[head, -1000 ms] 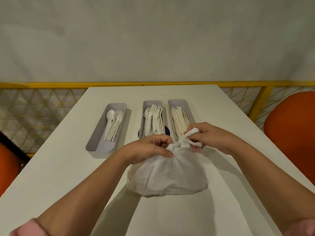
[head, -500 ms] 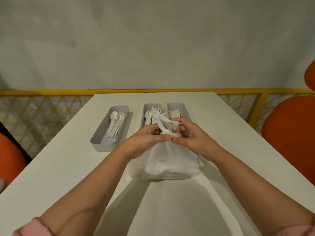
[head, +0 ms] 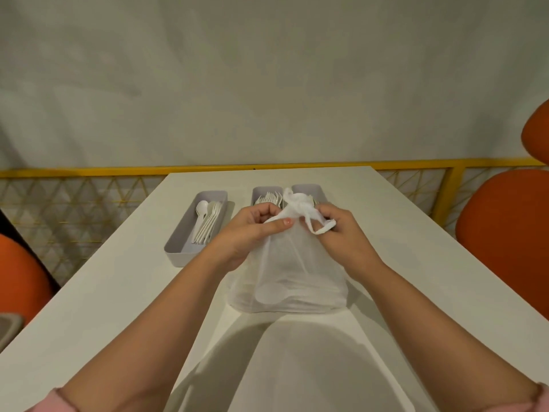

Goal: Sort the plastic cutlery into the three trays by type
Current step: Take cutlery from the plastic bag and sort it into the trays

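Both hands pinch the knotted top of a thin white bag, the left hand point(head: 261, 226) on its neck, the right hand point(head: 335, 230) on a loop.

Since a second ago the right hand has come in beside the left and the bag point(head: 292, 281) stands taller, likely being untied for more sorting. Beyond the hands: spoons point(head: 206, 223) in the left tray point(head: 181, 248), forks point(head: 269, 197) in the middle tray point(head: 256, 192), the right tray point(head: 319, 190) mostly hidden. A spoon shape shows through the bag.

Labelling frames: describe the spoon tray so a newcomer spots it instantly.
On the white table, three grey trays sit in a row beyond the knotted plastic bag. The spoon tray is the leftmost one, standing apart from the other two, unobstructed by the hands, with a round spoon bowl showing at its far end.
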Motion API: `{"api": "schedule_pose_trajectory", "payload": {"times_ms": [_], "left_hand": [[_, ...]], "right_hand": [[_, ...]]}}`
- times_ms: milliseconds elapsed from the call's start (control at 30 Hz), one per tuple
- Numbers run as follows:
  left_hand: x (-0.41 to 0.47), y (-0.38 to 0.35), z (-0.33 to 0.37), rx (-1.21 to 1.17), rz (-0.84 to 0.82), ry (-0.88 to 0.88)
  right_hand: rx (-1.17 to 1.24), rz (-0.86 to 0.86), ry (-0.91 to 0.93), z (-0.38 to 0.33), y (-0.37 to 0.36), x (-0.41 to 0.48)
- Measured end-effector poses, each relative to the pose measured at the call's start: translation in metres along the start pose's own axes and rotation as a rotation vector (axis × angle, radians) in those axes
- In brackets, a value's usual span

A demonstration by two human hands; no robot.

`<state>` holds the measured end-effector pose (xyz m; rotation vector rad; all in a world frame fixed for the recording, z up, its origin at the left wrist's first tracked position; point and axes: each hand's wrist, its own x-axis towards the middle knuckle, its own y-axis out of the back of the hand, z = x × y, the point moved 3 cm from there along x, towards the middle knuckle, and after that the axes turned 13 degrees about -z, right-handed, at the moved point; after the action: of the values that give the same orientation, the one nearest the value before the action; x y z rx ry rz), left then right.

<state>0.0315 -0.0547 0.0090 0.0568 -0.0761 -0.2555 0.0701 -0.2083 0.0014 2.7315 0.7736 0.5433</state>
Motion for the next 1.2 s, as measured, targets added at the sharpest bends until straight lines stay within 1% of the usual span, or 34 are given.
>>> {"api": "schedule_pose_trajectory", "payload": {"times_ms": [100, 200, 300, 367, 400, 533, 633, 700, 733, 800, 833, 900, 967, 1033, 1100, 1167, 1200], "left_hand": [[-0.004, 0.004, 0.008, -0.005, 0.042, -0.028], [-0.007, 0.006, 0.013, -0.041, 0.061, -0.045], [-0.008, 0.003, 0.022, -0.023, 0.074, -0.065], [-0.007, 0.001, 0.028, 0.028, 0.098, -0.095], [-0.008, 0.0, 0.033, 0.051, 0.122, -0.094], [-0.012, 0.006, 0.048, 0.091, 0.169, -0.085], [-0.018, 0.012, 0.056, 0.102, 0.177, -0.088], [-0.024, 0.015, 0.059, 0.221, 0.155, -0.026], [-0.026, 0.017, 0.059, 0.291, 0.16, 0.037], [-0.03, 0.027, 0.053, 0.401, 0.198, 0.224], [-0.031, 0.031, 0.05, 0.425, 0.175, 0.305], [-0.034, 0.035, 0.048, 0.437, 0.089, 0.365], [-0.036, 0.035, 0.046, 0.494, 0.077, 0.416], [-0.038, 0.038, 0.045, 0.691, 0.194, 0.455], [-0.038, 0.037, 0.045, 0.904, 0.295, 0.391], [-0.039, 0.03, 0.044, 1.098, 0.333, 0.34], [-0.039, 0.028, 0.041, 1.155, 0.338, 0.334]], "right_hand": [[0.114, 0.022, -0.029, -0.013, 0.004, 0.002], [0.192, -0.04, -0.032, -0.023, 0.004, 0.001], [0.166, -0.159, -0.014, -0.032, 0.001, 0.001], [0.108, -0.193, -0.002, -0.037, -0.001, 0.004], [0.097, -0.171, 0.002, -0.039, 0.001, 0.007], [0.122, 0.013, -0.032, -0.047, 0.014, 0.015], [0.219, -0.027, -0.059, -0.047, 0.016, 0.018], [0.357, -0.124, -0.06, -0.05, 0.014, 0.017], [0.436, -0.178, -0.047, -0.054, 0.014, 0.017], [0.539, -0.242, -0.025, -0.058, 0.016, 0.016], [0.551, -0.257, -0.034, -0.06, 0.018, 0.016], [0.466, -0.28, -0.081, -0.06, 0.018, 0.014], [0.263, -0.309, -0.132, -0.059, 0.016, 0.013], [0.103, -0.321, -0.162, -0.059, 0.016, 0.011], [0.067, -0.296, -0.204, -0.059, 0.016, 0.012], [-0.081, -0.22, -0.221, -0.054, 0.013, 0.014], [-0.182, -0.163, -0.193, -0.053, 0.01, 0.015]]}}
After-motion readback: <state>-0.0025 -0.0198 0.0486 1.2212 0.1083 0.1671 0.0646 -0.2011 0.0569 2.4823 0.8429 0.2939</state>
